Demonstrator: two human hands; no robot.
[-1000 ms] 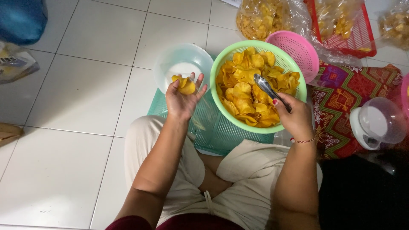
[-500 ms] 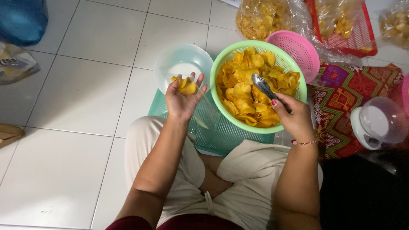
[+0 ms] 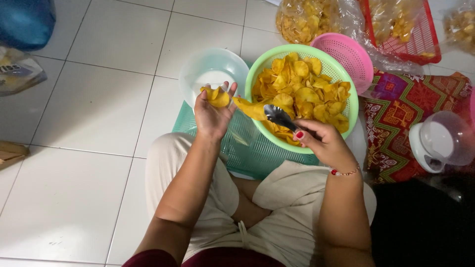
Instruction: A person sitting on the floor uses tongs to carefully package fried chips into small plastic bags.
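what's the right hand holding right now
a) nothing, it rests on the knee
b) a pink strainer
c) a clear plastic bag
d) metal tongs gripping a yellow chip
d: the right hand grips metal tongs that pinch a yellow chip at the near rim of the green basket, close to the left hand, which cups a few more chips.

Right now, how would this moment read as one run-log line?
left hand: holds clear bag with chips | right hand: metal tongs gripping a yellow chip over the green basket rim | clear bowl behind
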